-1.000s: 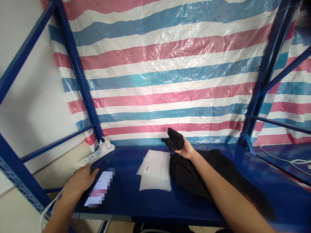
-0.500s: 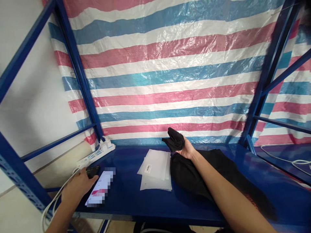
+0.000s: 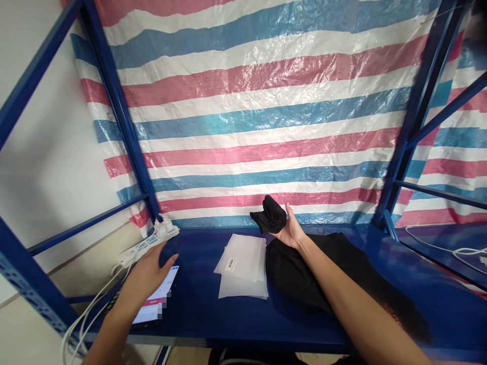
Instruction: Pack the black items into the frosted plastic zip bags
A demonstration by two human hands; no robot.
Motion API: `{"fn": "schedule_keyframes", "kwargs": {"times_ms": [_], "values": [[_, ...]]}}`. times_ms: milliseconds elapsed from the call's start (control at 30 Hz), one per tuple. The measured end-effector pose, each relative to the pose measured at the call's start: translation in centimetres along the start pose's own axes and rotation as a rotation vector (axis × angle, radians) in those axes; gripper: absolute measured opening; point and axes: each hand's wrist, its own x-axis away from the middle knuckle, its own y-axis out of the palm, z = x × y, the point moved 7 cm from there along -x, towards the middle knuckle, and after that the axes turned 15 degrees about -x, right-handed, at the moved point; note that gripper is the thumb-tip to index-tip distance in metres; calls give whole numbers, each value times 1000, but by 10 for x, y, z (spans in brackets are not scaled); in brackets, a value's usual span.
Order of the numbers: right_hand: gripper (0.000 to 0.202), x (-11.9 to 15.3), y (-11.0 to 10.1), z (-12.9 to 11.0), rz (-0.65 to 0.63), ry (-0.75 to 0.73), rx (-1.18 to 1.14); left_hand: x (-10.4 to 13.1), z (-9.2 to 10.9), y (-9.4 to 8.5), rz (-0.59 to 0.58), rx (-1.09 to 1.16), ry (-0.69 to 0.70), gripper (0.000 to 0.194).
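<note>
A small folded bundle of black cloth (image 3: 269,215) rests in my right hand (image 3: 290,229), whose thumb points up beside it. Below that forearm a larger black garment (image 3: 342,258) with reddish lettering lies on the blue shelf (image 3: 198,314). My left hand (image 3: 150,271) hangs over the left side of the shelf, thumb spread away from the fingers and nothing visible in it. It partly covers a phone with a lit screen (image 3: 163,291). Translucent white plastic bags (image 3: 245,258), one with a barcode label, lie between the two hands.
A white power strip (image 3: 148,242) with plugs and white cables (image 3: 89,309) sits at the left edge. Blue metal posts (image 3: 124,116) frame both sides, and a striped plastic sheet (image 3: 258,116) hangs behind. More cable (image 3: 452,249) lies at the far right.
My left hand has moved up and right, away from the dark object at the shelf's left, and now overlaps the phone. My right thumb has lifted off the black bundle, which shifted slightly.
</note>
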Motion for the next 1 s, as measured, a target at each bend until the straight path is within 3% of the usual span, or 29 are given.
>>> {"fn": "schedule_keyframes", "kwargs": {"times_ms": [100,233,333,433,533,600,667,733,867,933,1000], "values": [[49,5,22,7,-123,-38,19,-1,87,-26,50,210,238,58],[32,8,28,23,-142,26,123,-3,191,-44,76,379,515,49],[37,9,30,32,-175,125,175,-8,246,-42,68,411,708,53],[66,11,29,38,-171,257,192,-13,281,-31,60,368,842,50],[75,14,26,38,-113,329,237,-20,297,-19,38,341,856,49],[52,17,27,32,-93,298,302,-29,299,-18,31,381,822,44],[37,24,34,22,-104,241,407,-43,295,-26,60,465,749,39],[44,36,44,8,-122,204,542,-62,284,-40,99,588,645,34],[44,77,67,-47,-94,109,783,-103,251,-70,82,883,414,35],[46,105,77,-84,-78,68,937,-114,239,-74,-30,1015,321,42],[35,131,81,-118,-60,102,1100,-108,240,-66,-231,1111,316,49]]}}
